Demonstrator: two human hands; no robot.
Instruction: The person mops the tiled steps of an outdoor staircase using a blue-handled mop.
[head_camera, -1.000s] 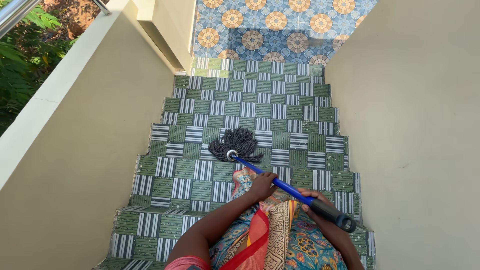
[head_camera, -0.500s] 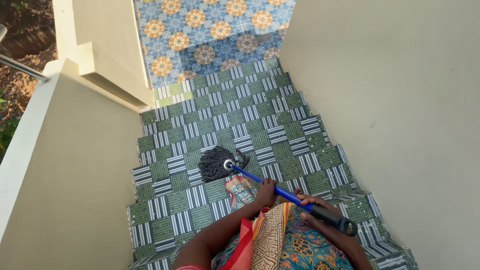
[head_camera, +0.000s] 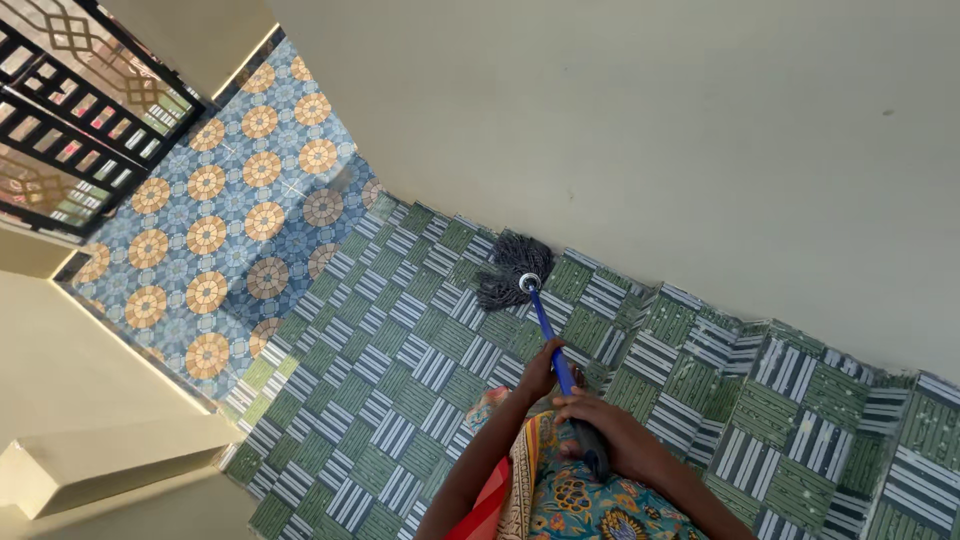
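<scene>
I hold a mop with a blue handle (head_camera: 546, 332) in both hands. My left hand (head_camera: 540, 372) grips the blue shaft partway down. Just behind it, my right hand (head_camera: 600, 420) is closed around the dark grip at the handle's top end. The dark grey string mop head (head_camera: 508, 270) lies on a green and white tiled stair step (head_camera: 400, 330), close to the cream wall (head_camera: 640, 130) on the right. My colourful patterned garment (head_camera: 560, 495) fills the bottom of the view.
Green and white patterned steps run down to a landing of blue and orange circle tiles (head_camera: 230, 210). A black metal gate (head_camera: 70, 90) stands at the top left. A cream parapet wall (head_camera: 90, 440) borders the stairs on the left.
The view has swung and tilted to the right. The mop head has moved from the left-middle of a step across to the wall on the right side. Both hands stayed on the handle.
</scene>
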